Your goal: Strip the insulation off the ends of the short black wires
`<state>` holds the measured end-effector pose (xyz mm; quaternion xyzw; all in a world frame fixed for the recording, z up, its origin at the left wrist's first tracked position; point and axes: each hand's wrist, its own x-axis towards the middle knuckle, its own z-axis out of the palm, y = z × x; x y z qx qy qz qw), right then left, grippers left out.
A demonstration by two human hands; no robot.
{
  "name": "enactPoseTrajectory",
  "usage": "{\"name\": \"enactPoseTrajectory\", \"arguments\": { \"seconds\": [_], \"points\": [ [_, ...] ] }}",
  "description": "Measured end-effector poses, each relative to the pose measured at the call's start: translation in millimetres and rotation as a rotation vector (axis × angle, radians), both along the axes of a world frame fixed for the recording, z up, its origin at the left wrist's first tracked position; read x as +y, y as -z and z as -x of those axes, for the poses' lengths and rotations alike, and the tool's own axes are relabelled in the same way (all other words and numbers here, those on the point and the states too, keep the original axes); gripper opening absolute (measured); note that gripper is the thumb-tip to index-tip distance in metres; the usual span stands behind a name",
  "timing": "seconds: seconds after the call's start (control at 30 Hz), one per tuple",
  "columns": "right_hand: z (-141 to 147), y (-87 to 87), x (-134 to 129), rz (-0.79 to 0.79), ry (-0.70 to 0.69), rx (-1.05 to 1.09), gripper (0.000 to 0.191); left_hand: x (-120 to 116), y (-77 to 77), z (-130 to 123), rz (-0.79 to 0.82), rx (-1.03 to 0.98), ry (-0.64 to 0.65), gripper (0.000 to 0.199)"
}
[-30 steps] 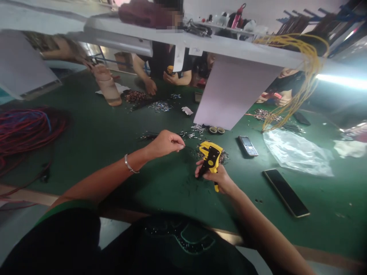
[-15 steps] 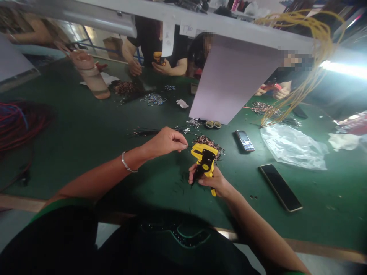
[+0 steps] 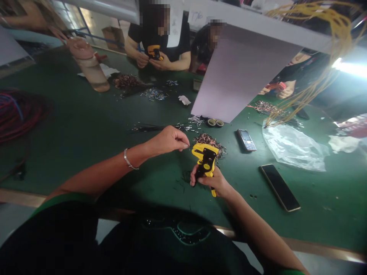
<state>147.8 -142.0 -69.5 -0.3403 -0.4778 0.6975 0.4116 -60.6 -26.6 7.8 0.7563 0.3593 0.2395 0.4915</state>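
Hands both busy over the green tabletop (image 3: 71,114). Right hand (image 3: 215,181) is wrapped round the handles of the yellow-and-black stripper (image 3: 205,156), nose pointing left. Left hand (image 3: 169,140) has thumb and forefinger pinched on what looks like a thin dark wire (image 3: 189,146); only a tiny end shows. Fingertips sit just beside the stripper nose; can't tell if the wire touches it. Bracelet (image 3: 130,159) on left wrist.

Pile of short wires (image 3: 208,139), copper-coloured ends, is right behind the stripper head. Long black wires (image 3: 147,128) lie behind the left hand. Silver bits (image 3: 196,120) are beyond, next to two tape rolls (image 3: 215,123) at the foot of the white panel (image 3: 243,72).

Right side: keypad phone (image 3: 246,140), smartphone (image 3: 280,187) nearer the right forearm, plastic bag (image 3: 295,147) past both. Red coil (image 3: 17,118) far left, bottle (image 3: 91,70) tilted in view.

Co-worker opposite holds a similar yellow tool (image 3: 155,52); another, right of the panel, has a red tool (image 3: 278,86).
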Motion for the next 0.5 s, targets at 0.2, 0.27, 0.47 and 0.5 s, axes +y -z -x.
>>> {"name": "enactPoseTrajectory", "arguments": {
  "seconds": [0.2,0.27,0.47,0.5],
  "points": [
    [1.5,0.1,-1.7,0.019,0.008,0.006,0.024,0.1,2.7,-1.0,0.002,-0.012,0.011,0.012],
    [2.2,-0.1,-2.8,0.029,0.017,-0.006,0.024,0.4,4.0,-1.4,0.002,-0.017,0.016,0.012],
    [6.4,2.6,-6.6,0.068,0.061,0.017,0.024,2.0,8.1,-1.7,0.01,-0.013,0.013,0.013],
    [7.2,3.3,-7.0,0.072,0.068,0.022,0.023,2.4,9.1,-1.8,0.012,-0.011,0.014,0.014]
  ]
}}
